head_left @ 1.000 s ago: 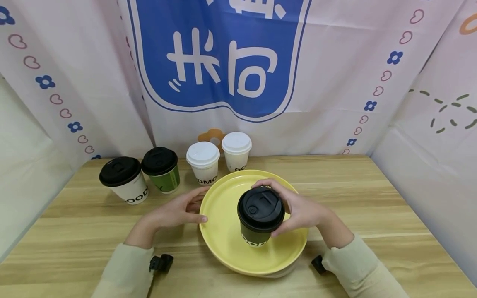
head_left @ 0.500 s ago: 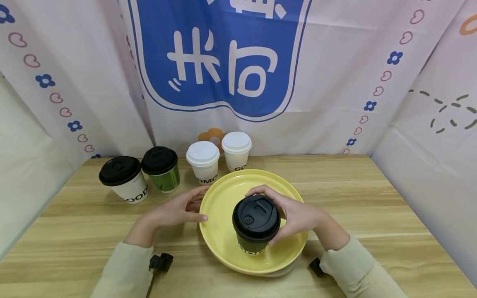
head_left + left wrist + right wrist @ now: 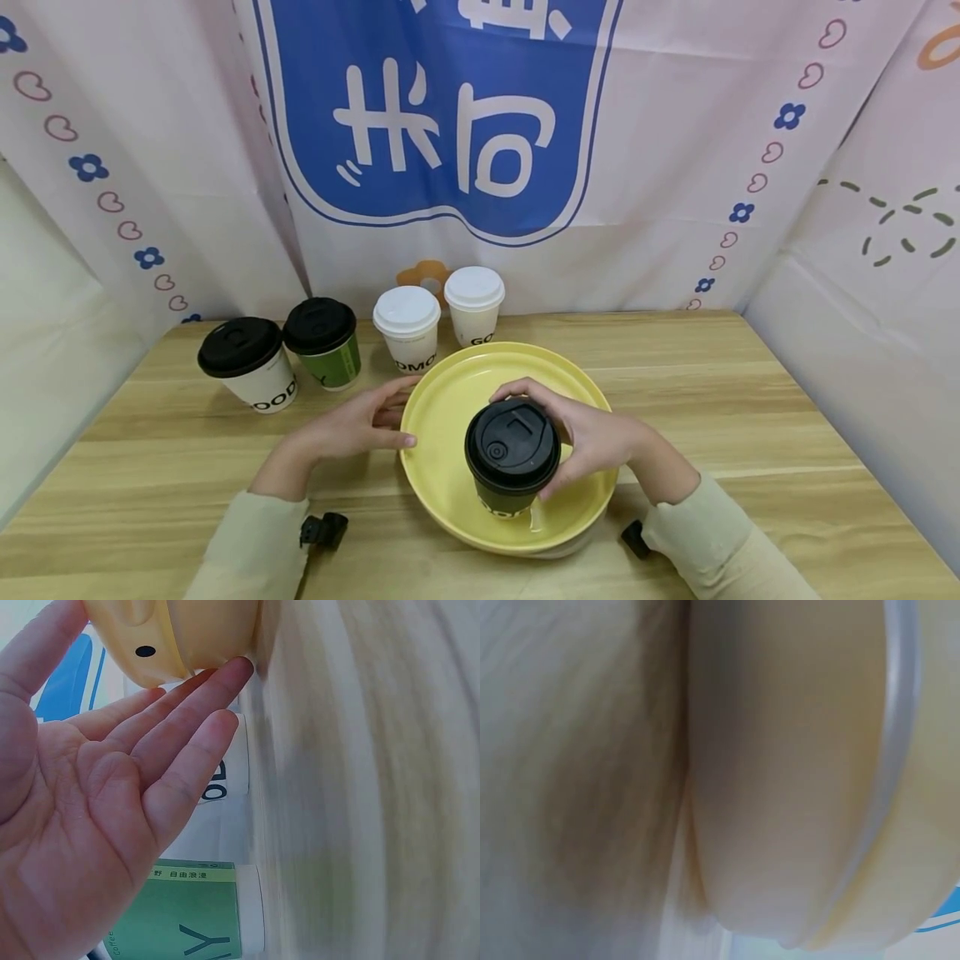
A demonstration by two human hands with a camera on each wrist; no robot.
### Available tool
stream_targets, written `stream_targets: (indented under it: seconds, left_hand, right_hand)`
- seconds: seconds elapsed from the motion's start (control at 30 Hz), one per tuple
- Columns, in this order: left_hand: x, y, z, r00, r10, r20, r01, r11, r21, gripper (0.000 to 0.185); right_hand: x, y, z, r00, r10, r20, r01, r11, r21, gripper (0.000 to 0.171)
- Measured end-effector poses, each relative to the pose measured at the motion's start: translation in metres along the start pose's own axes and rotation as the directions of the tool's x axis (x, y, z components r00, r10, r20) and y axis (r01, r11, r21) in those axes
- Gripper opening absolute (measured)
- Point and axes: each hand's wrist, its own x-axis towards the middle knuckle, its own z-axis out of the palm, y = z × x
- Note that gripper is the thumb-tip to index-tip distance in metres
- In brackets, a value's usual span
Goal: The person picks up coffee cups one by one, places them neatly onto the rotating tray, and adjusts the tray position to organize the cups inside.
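Cup (image 3: 512, 457) gripped by right hand (image 3: 596, 435) fingers; left wrist view shows left hand (image 3: 97, 817) flat against plate (image 3: 180, 637).

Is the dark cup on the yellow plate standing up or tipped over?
Standing up. The dark cup sits upright on the yellow plate, black lid on top, with the right hand holding it.

Left hand (image 3: 360, 427) flat — right hand (image 3: 592, 437) curled
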Motion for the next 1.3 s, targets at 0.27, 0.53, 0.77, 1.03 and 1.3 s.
stream_targets:
  seconds: [0.27, 0.53, 0.77, 1.03, 1.3]
  left_hand:
    - [0.0002, -0.0008, 0.0000, 1.000, 0.001, 0.004, -0.001, 1.000, -0.009, 0.088]
    - [-0.0002, -0.0005, 0.0007, 1.000, 0.006, 0.006, -0.006, 1.000, -0.006, 0.088]
    - [-0.0002, -0.0012, 0.0002, 1.000, 0.011, 0.010, -0.011, 1.000, -0.003, 0.088]
    - [-0.0001, -0.0011, 0.0000, 1.000, 0.019, 0.022, -0.019, 1.000, -0.005, 0.087]
    - [-0.0010, -0.0007, 0.0000, 1.000, 0.020, 0.021, -0.020, 1.000, -0.007, 0.088]
  right_hand:
    - [0.0008, 0.0017, 0.0016, 1.000, 0.006, 0.023, -0.007, 1.000, 0.021, 0.101]
    - [0.0000, 0.0033, 0.0020, 0.999, 0.016, 0.036, -0.018, 0.999, 0.032, 0.098]
    - [-0.0013, 0.0042, 0.0008, 0.998, 0.028, 0.051, -0.029, 0.999, 0.033, 0.100]
    - [-0.0030, 0.0040, -0.0013, 0.994, 0.035, 0.101, -0.038, 0.999, 0.028, 0.100]
    - [-0.0066, 0.0006, -0.0070, 0.990, 0.047, 0.130, -0.049, 0.999, 0.016, 0.100]
